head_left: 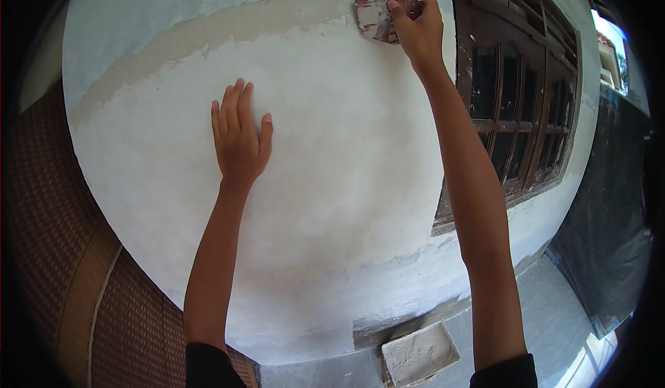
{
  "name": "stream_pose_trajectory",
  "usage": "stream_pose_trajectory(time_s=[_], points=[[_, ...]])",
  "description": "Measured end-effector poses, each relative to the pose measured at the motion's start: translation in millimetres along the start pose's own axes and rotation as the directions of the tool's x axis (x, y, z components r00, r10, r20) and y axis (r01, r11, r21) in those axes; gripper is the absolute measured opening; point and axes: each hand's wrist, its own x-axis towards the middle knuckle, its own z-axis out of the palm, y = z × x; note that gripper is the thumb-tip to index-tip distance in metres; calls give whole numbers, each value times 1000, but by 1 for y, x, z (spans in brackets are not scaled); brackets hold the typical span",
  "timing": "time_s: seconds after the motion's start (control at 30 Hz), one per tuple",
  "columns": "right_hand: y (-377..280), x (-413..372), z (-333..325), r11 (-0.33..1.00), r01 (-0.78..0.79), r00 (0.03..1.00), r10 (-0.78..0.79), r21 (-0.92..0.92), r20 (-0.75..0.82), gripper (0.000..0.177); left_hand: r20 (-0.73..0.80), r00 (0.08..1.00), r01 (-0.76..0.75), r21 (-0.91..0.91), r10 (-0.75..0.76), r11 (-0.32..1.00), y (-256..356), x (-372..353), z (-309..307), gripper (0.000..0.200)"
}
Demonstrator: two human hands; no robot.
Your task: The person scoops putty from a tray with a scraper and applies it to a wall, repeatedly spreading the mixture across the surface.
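Note:
My right hand (pixel 420 31) reaches up to the top of the wall, near the window. Its fingers and thumb pinch a flat reddish-brown putty scraper (pixel 376 15), smeared with pale putty and held against the wall. To the left of the scraper, a beige band of putty (pixel 256 20) curves along the upper wall. My left hand (pixel 239 135) lies flat against the whitish wall (pixel 332 146), below that band, fingers stretched upward and thumb apart, holding nothing.
A brown wooden window (pixel 509 90) with dark panes is set in the wall at right. A tray of putty (pixel 419 353) stands on the grey floor (pixel 547 319) below. Woven panels (pixel 48 236) line the left side, and a dark sheet (pixel 603 208) hangs far right.

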Motion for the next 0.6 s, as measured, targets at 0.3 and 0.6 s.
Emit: stream_pose_trajectory(time_s=[0.3, 0.6], points=[[-16, -5, -11, 973, -180, 975, 196, 146, -103, 43, 0, 1000, -1, 4, 1, 1000, 0, 0, 1, 54], [-5, 4, 0, 994, -87, 988, 78, -66, -134, 42, 0, 1000, 4, -5, -4, 1000, -1, -1, 0, 54]])
